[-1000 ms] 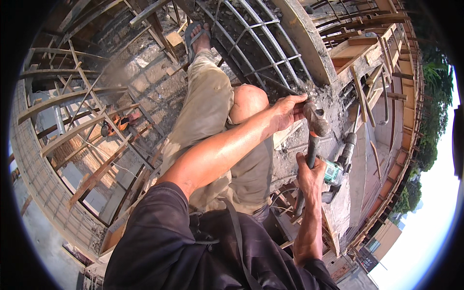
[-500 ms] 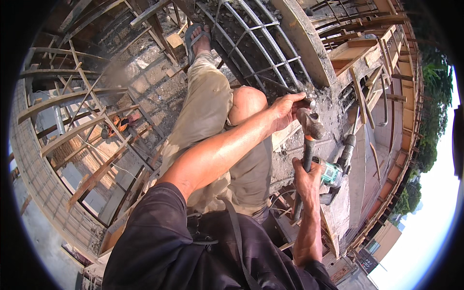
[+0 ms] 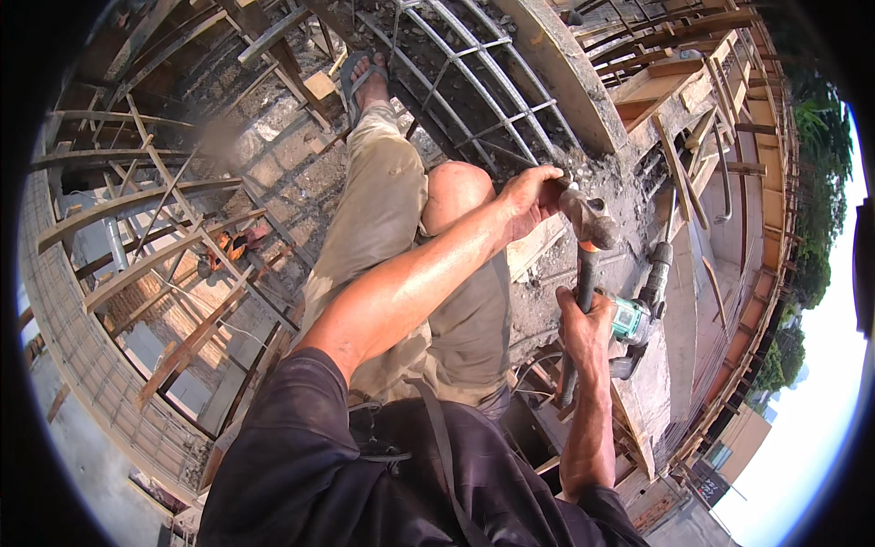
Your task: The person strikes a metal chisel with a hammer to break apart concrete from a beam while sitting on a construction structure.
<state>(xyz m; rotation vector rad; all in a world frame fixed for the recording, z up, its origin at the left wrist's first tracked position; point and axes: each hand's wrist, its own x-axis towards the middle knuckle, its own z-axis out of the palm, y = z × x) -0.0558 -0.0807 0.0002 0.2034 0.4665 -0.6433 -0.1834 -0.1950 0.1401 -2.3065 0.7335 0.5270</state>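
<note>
Hammer (image 3: 591,223) in use, its head just beside the fingers of the left grip (image 3: 529,202), above a strip of broken concrete (image 3: 611,175). The right grip (image 3: 588,325) is wrapped firmly around the dark handle. The left fingers are curled near the end of a dark rod, but the hammer head and the fingers themselves hide the space between, so whether that grip holds anything cannot be told.

Judging by how things lie, the work seems partway through. The concrete near the hammer head is rough and crumbled, with loose grit about it, while the concrete ledge (image 3: 620,272) nearer the body looks flatter. No finished edge stands out, and how much is left cannot be measured from here. A teal-and-black power drill (image 3: 629,321) rests beside the right grip, apparently out of both hands.

A pale timber piece (image 3: 536,250) lies on the ledge below the left grip. Beyond it a steel bar cage (image 3: 482,48) runs alongside a long grey beam (image 3: 567,71). To the left, timber poles (image 3: 100,206) criss-cross over a lower level, where another person in orange (image 3: 230,248) can be made out. On the right, a curved line of formwork panels (image 3: 770,219) meets green trees (image 3: 811,223) and bright sky.
</note>
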